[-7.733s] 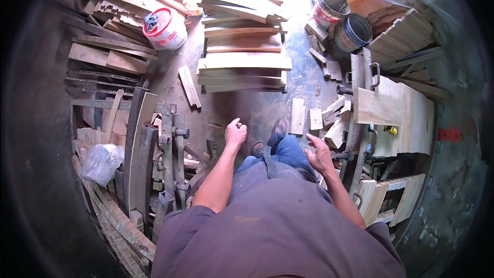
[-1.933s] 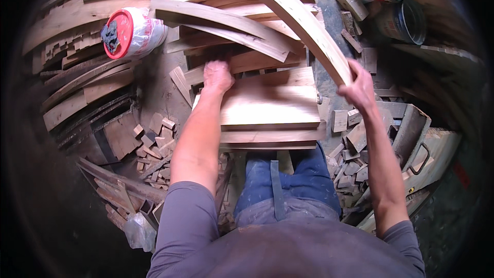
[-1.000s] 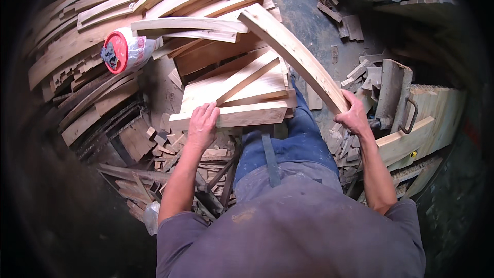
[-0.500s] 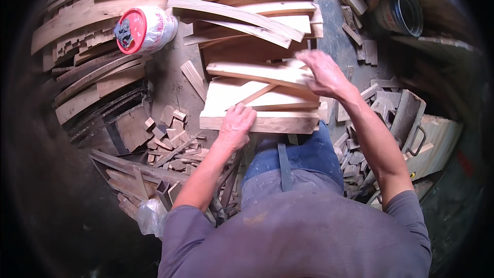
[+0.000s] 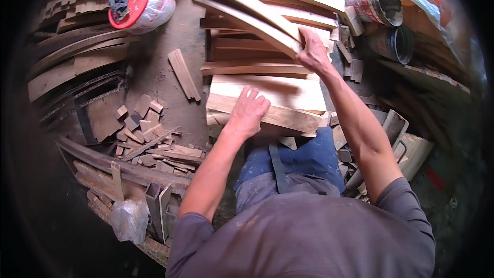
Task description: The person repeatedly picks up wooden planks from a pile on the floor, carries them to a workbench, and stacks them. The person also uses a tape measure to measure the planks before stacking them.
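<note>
My right hand (image 5: 313, 54) is closed around the right ends of two slightly curved wooden strips (image 5: 247, 20), which slant up to the left above the stack. Its fingertips are partly hidden by the wood. My left hand (image 5: 249, 110) lies over the near edge of a pale wooden board (image 5: 293, 117), its fingers stretched over the top and a little apart. That board sits at the near end of the stack, just in front of my legs. Behind it, more curved wooden pieces (image 5: 247, 68) lie crosswise in rows.
A white bucket with a red lid (image 5: 159, 7) stands at the far left. Two open buckets (image 5: 388, 7) are at the far right. Offcuts (image 5: 149, 134) lie heaped at the left, beside a loose slat (image 5: 183, 74). A clear plastic bag (image 5: 129, 220) hangs at lower left.
My right hand has moved away from me and now grips two strips, lifted at a slant. Pieces that lay across the near board are off its top. My left hand stays at its near edge.
</note>
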A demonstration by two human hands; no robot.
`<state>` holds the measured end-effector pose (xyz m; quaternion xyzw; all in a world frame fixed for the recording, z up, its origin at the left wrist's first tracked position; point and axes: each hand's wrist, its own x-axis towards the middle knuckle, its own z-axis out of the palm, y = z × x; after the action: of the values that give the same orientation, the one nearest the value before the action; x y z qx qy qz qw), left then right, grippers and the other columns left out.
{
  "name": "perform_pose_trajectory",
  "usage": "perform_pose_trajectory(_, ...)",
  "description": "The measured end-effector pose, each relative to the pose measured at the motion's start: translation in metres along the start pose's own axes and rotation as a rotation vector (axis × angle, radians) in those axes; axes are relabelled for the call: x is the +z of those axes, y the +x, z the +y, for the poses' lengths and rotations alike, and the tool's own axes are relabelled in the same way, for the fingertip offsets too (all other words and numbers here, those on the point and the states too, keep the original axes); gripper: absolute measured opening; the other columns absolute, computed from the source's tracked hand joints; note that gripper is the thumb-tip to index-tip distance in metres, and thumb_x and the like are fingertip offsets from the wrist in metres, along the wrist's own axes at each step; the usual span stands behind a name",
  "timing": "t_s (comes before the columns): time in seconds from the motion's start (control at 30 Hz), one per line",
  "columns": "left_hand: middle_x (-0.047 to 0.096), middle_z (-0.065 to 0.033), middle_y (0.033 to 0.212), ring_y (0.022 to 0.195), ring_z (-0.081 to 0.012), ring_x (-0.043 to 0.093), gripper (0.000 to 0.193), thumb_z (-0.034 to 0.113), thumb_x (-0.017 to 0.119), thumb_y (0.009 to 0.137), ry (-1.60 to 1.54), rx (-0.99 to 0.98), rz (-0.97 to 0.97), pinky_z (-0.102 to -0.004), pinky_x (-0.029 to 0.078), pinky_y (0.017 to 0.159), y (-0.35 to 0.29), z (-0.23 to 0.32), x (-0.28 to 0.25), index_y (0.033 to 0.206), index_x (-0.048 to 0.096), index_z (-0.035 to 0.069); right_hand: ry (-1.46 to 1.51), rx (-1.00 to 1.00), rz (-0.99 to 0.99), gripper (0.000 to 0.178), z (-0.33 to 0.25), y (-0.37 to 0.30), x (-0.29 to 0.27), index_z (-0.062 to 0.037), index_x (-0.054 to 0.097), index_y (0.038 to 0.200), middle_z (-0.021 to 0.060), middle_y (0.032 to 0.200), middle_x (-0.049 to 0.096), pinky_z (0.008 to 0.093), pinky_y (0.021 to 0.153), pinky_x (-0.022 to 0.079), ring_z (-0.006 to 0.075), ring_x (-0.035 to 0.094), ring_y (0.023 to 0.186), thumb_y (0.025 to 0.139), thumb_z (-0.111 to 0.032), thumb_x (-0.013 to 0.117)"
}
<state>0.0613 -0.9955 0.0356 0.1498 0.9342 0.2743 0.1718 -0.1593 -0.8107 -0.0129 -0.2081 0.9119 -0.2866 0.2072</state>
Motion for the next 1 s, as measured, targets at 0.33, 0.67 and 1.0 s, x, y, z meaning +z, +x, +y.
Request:
perform_pose_trajectory(0.33, 0.041, -0.0206, 0.149, 0.143, -0.0390, 0.035, 0.060, 0.004, 0.073, 0.074, -0.019, -0.099, 0.313, -0.0513, 0.031, 0.118, 0.071, -0.007, -0.028, 0.131, 0.055, 0.004, -0.177, -0.024, -0.112, 0.070, 0.061, -0.062, -0.028, -0.0051, 0.050, 0.140, 0.0193, 0.144, 0.049, 0.0466, 0.116, 0.035, 0.0374, 0.046, 0.133, 0.072, -0.004, 0.069)
perform_pose_trajectory(0.67, 0.056, -0.0193, 0.132, 0.130, -0.0345, 0.048, 0.067, 0.038, 0.075, 0.084, 0.320, -0.284, 0.011, -0.0514, 0.025, 0.120, 0.206, -0.041, -0.011, 0.138, 0.052, 0.006, -0.177, -0.085, -0.184, 0.028, 0.090, 0.009, -0.016, -0.0034, 0.067, 0.095, 0.0157, 0.104, 0.064, 0.0447, 0.088, 0.050, 0.0323, 0.059, 0.106, 0.068, -0.009, 0.071)
perform_pose_trajectory(1.0, 0.061, -0.0206, 0.119, 0.117, -0.0364, 0.054, 0.041, 0.029, 0.058, 0.096, 0.074, -0.391, -0.026, -0.0481, 0.032, 0.115, 0.145, -0.013, 0.055, 0.127, 0.059, 0.002, 0.710, 0.661, 0.061, 0.071, 0.244, -0.050, -0.010, 0.0007, 0.045, 0.148, 0.0210, 0.142, 0.057, 0.0422, 0.098, 0.051, 0.0321, 0.062, 0.121, 0.085, -0.019, 0.071)
